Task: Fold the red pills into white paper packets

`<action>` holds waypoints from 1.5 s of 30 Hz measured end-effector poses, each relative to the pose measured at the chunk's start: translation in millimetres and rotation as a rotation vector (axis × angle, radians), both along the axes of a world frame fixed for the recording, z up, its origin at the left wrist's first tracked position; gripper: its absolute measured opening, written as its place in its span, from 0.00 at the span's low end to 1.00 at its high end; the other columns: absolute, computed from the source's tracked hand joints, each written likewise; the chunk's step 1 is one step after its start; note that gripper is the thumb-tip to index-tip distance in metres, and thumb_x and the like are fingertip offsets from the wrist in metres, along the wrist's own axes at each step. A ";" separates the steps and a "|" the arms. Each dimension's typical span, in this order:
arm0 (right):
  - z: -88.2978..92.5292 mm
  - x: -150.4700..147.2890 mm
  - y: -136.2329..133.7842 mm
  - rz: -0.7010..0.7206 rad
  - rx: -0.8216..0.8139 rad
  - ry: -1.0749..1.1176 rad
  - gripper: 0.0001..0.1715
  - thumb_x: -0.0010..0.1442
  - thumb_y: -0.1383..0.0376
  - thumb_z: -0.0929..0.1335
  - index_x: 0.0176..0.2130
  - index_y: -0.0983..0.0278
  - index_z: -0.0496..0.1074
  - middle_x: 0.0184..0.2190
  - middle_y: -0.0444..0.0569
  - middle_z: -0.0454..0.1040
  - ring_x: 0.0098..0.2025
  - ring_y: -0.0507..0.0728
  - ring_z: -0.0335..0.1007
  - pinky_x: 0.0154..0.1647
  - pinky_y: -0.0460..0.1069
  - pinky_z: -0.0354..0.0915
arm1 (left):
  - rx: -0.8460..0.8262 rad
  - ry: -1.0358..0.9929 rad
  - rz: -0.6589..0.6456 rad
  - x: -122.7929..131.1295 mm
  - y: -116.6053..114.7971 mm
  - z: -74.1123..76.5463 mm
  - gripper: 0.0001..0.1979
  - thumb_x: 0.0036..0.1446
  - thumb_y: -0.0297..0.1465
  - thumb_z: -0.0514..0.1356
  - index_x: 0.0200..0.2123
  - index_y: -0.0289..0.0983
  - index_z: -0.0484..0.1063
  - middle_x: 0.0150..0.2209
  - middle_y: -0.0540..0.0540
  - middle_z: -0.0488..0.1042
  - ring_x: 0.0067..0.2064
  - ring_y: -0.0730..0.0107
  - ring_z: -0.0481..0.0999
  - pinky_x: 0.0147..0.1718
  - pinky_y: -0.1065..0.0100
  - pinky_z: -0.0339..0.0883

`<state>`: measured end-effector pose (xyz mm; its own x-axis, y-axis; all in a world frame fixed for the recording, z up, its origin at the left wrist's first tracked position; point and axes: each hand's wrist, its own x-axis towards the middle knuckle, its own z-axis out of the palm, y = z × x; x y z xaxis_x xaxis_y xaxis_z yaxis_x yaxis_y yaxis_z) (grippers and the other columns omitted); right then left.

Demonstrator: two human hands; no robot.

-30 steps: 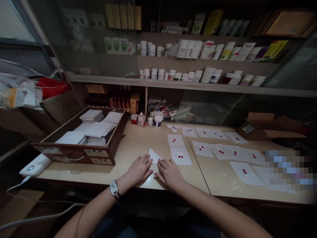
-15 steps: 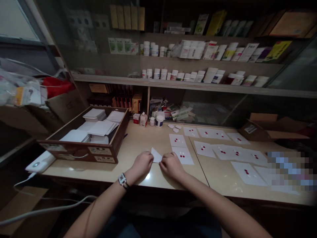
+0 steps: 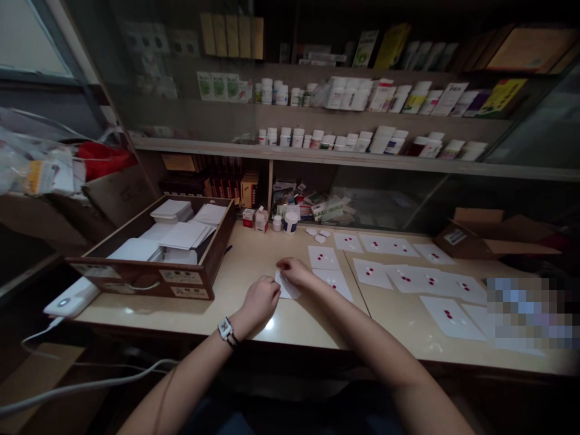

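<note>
White folded paper [image 3: 286,286] lies on the tabletop [image 3: 217,313] directly under the right hand [image 3: 295,272], whose fingers [image 3: 281,263] rest curled over its upper corner; this view does not show whether they pinch it or only press on it. The left hand [image 3: 260,300] sits just beside the paper's left edge, its fingers curled down and largely hidden behind the back of the hand, so their state cannot be told either. A wristwatch [image 3: 226,331] circles the left wrist.

Just right of the fingers, white sheets [image 3: 324,257] dotted with small red and white tablets lie flat, and more such sheets [image 3: 446,317] spread farther right. Left of the fingers stands a wooden drawer [image 3: 136,279] filled with stacks of white paper [image 3: 171,209], and beyond its near corner lies a white plastic device [image 3: 71,297] with a cable. Ahead of the fingers are a white plastic jar [image 3: 290,223] and a small carton [image 3: 261,220]. Farthest off, white medicine bottles [image 3: 285,136] line a shelf [image 3: 317,157].
</note>
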<state>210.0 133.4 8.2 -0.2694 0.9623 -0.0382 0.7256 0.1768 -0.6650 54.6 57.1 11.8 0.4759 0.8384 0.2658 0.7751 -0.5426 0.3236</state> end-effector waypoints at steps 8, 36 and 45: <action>2.6 -4.8 10.3 0.058 0.008 0.003 0.10 0.43 0.76 0.65 0.26 0.67 0.74 0.27 0.47 0.74 0.29 0.52 0.66 0.28 0.44 0.58 | 0.019 -0.002 0.018 1.7 -1.8 2.3 0.11 0.59 0.27 0.52 0.31 0.35 0.74 0.32 0.42 0.72 0.38 0.63 0.69 0.38 0.65 0.62; 7.3 7.1 -21.9 0.284 0.160 0.072 0.07 0.55 0.68 0.65 0.30 0.67 0.73 0.26 0.46 0.73 0.27 0.52 0.65 0.30 0.44 0.56 | -0.251 -0.624 0.257 -3.9 13.8 -11.7 0.16 0.48 0.26 0.59 0.44 0.33 0.70 0.37 0.43 0.73 0.32 0.69 0.71 0.33 0.68 0.64; 11.2 10.7 -20.9 0.079 0.199 0.428 0.24 0.52 0.65 0.68 0.50 0.62 0.67 0.43 0.51 0.72 0.44 0.58 0.69 0.45 0.51 0.64 | -0.771 -1.172 0.308 0.0 24.2 1.1 0.11 0.42 0.33 0.66 0.23 0.32 0.69 0.19 0.46 0.72 0.17 0.77 0.66 0.16 0.74 0.58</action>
